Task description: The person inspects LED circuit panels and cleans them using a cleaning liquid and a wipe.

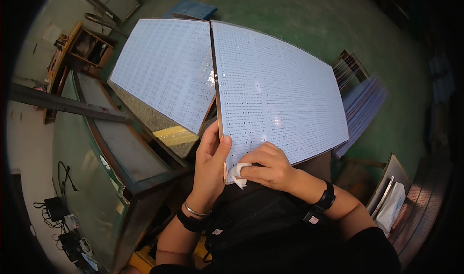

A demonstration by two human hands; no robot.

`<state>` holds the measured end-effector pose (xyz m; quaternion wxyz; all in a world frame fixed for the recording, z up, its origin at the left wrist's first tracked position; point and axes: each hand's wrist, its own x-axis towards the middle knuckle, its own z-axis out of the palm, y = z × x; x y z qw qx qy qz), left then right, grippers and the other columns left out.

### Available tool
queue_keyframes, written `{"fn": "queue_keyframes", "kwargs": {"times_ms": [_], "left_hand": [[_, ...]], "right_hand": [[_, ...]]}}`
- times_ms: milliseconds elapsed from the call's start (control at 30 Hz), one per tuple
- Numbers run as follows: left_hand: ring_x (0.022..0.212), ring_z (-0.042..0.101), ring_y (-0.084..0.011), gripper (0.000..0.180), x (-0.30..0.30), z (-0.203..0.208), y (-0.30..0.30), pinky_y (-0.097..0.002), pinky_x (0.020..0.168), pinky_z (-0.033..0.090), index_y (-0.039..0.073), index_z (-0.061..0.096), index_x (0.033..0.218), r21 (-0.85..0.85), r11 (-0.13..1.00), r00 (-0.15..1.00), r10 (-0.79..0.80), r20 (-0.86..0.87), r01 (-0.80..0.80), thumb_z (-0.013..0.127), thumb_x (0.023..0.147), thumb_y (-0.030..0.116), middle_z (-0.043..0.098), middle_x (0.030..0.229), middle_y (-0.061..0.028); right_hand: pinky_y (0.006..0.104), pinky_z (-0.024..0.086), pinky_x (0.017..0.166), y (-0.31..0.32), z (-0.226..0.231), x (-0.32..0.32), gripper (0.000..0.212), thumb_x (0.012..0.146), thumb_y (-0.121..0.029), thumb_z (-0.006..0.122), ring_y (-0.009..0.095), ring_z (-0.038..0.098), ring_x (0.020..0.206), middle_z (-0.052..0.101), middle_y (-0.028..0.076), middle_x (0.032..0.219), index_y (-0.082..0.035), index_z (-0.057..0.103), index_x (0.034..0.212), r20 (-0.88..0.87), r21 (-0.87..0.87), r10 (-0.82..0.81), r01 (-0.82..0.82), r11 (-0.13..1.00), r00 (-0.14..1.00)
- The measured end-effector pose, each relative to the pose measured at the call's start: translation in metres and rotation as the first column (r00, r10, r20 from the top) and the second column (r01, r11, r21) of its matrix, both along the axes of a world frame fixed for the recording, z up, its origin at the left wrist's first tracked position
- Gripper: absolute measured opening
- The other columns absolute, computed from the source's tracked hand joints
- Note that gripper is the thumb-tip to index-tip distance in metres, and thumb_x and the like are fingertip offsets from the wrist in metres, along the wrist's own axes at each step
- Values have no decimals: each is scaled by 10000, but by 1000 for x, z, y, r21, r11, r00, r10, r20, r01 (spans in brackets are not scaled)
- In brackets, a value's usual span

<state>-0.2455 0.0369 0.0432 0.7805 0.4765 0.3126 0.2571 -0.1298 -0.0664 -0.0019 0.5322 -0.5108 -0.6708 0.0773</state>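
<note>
A large white circuit panel (285, 95), covered in rows of small dark marks, is tilted in front of me. My left hand (211, 160) is closed on its left edge near the close corner, thumb on the face and the other fingers mostly hidden behind. A crumpled white wipe (239, 174) is pinched in my right hand (270, 168) and touches the panel at that corner. Behind and to the left, a second white panel (164, 66) with similar rows lies on a speckled support.
On the left stands a green-sided machine (89, 172) with a metal bar (67, 102) across it. A stack of bluish sheets (362, 112) sits at the right. Several cables and black adapters (57, 209) hang at the far left. A white packet (390, 206) rests at the lower right.
</note>
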Motion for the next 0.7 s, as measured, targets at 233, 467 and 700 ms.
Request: {"fn": "queue_keyframes", "kwargs": {"times_ms": [233,467,700], "left_hand": [[1086,526,-168,365,23,-14,17,-328,926,443,45,305,1285,-283,954,966,-23,259,99,429,942,69,522,1178,-131],[1087,527,-168,390,20,-21,21,-336,927,447,43,296,1291,-320,937,960,-52,276,142,449,932,55,520,1186,-140],[1087,529,-171,399,20,-21,18,-341,926,450,42,288,1301,-283,952,970,-49,240,118,441,933,52,519,1188,-144]], "right_hand": [[315,409,663,6,22,-11,268,649,-269,755,200,544,774,598,18,914,-89,620,794,196,-72,-225,243,967,955],[312,442,692,-8,17,-9,210,705,-136,664,203,549,806,578,47,916,-38,606,882,224,-183,-111,153,971,968],[281,470,684,3,24,-5,236,688,-76,600,195,552,806,558,66,933,-9,599,914,312,-155,-21,73,985,950]]}}
